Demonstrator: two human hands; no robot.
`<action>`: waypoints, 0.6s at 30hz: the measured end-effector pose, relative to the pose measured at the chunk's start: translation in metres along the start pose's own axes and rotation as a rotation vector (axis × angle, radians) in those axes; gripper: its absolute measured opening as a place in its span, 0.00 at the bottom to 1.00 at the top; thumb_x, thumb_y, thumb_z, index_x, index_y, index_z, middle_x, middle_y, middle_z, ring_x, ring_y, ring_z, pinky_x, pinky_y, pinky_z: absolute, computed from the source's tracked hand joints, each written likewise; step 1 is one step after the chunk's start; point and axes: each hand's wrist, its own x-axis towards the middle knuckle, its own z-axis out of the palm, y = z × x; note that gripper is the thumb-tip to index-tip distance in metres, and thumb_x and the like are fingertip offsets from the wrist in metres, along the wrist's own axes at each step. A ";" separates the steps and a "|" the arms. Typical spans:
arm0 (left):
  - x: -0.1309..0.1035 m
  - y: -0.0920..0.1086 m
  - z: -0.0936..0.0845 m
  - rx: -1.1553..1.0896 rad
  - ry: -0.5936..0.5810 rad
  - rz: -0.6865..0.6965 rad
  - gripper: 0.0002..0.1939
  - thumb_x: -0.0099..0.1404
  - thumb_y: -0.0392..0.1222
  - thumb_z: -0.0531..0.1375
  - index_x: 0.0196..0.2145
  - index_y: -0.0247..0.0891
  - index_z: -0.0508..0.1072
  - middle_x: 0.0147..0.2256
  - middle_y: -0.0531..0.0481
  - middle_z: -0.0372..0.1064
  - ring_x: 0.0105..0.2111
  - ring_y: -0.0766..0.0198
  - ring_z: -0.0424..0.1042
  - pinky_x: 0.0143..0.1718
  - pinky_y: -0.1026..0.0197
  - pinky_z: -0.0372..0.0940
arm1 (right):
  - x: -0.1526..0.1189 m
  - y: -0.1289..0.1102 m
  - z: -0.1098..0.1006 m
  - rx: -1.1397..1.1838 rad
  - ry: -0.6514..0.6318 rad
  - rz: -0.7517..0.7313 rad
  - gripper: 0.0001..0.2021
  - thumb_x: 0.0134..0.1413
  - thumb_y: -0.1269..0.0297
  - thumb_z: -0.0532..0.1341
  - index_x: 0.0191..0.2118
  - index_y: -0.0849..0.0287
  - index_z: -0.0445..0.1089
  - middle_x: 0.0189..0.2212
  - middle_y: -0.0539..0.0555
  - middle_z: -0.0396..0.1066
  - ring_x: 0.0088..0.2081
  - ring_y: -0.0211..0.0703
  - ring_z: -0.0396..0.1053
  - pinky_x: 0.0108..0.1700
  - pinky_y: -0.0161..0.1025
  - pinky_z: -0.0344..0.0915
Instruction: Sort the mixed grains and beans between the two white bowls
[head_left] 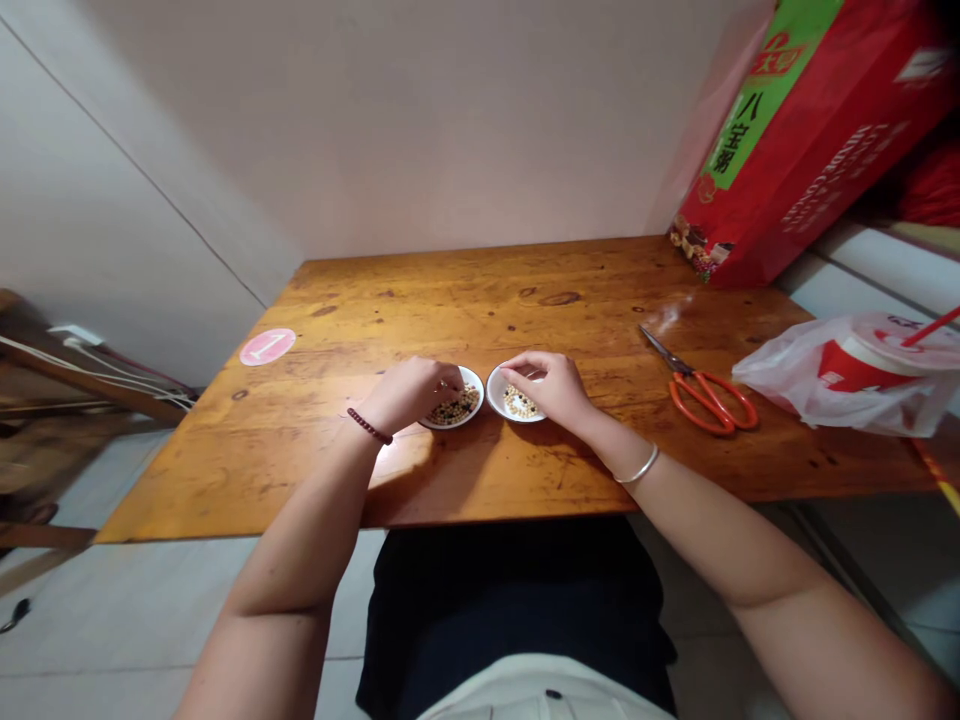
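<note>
Plainly, both bowls (472,380) (493,390) hold mixed beans (454,409), left hand (417,388) and right hand (553,388) over them, each grip unclear

Past the left bowl (473,379) and right bowl (495,393), bare counter (442,300) runs to the wall (450,120). Scissors (681,368), a bagged cup (862,367) and a red box (810,150) obstruct the right side.

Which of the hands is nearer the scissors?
Right. The right hand is at the right bowl, left of the scissors; the left hand is at the left bowl, farther from them.
</note>
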 end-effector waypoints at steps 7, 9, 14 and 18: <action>0.002 0.004 -0.002 -0.150 0.056 0.008 0.07 0.62 0.36 0.62 0.39 0.41 0.76 0.35 0.52 0.79 0.34 0.61 0.76 0.33 0.65 0.63 | -0.002 0.002 0.002 0.005 -0.015 -0.059 0.05 0.53 0.62 0.67 0.33 0.54 0.80 0.34 0.52 0.81 0.35 0.45 0.79 0.39 0.39 0.72; 0.002 0.009 -0.002 -0.255 0.123 0.039 0.09 0.62 0.38 0.65 0.41 0.40 0.74 0.35 0.53 0.79 0.33 0.63 0.77 0.34 0.66 0.64 | -0.003 0.000 0.003 -0.003 -0.018 -0.081 0.04 0.53 0.62 0.67 0.33 0.54 0.80 0.34 0.52 0.81 0.35 0.45 0.79 0.39 0.39 0.73; 0.003 0.018 0.005 -0.404 0.254 0.165 0.14 0.60 0.38 0.68 0.42 0.40 0.70 0.34 0.54 0.80 0.29 0.67 0.76 0.35 0.67 0.65 | -0.007 -0.004 0.003 -0.017 -0.033 -0.193 0.04 0.53 0.64 0.67 0.33 0.55 0.80 0.34 0.51 0.81 0.37 0.44 0.79 0.41 0.38 0.72; 0.005 0.019 0.012 -0.472 0.307 0.233 0.12 0.63 0.42 0.66 0.42 0.40 0.70 0.33 0.53 0.79 0.30 0.67 0.76 0.34 0.67 0.66 | -0.007 -0.004 0.003 0.005 -0.044 -0.227 0.03 0.53 0.65 0.66 0.32 0.56 0.79 0.33 0.51 0.81 0.35 0.43 0.78 0.41 0.38 0.72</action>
